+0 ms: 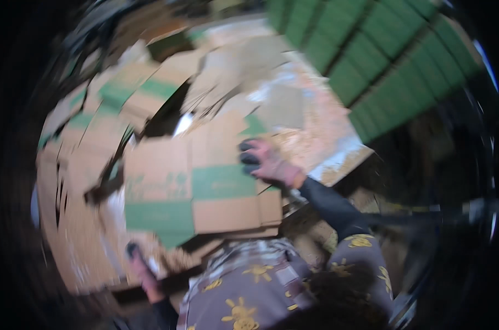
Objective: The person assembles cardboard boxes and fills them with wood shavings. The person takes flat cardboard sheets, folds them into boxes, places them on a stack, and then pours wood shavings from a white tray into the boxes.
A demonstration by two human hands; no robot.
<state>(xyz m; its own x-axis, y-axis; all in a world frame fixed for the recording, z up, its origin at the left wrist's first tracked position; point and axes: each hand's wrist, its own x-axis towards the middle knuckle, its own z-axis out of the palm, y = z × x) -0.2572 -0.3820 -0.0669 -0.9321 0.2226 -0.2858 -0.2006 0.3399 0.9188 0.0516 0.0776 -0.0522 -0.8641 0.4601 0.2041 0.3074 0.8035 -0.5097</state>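
A flattened cardboard carton, brown with green printed bands, lies in front of me on the work surface. My right hand, in a pink glove with dark fingertips, rests against the carton's right part. Its fingers are bent and slightly apart, with no grip on the cardboard visible. Lower down on the left, my left hand wears the same kind of glove and is close to the carton's lower left corner. Motion smears its fingers, so I cannot tell whether they touch or hold anything.
More brown and green cartons lie in a loose heap at the far left. Grey cardboard sheets lie on the worn tabletop beyond the carton. At the upper right stand stacked rows of green boxes.
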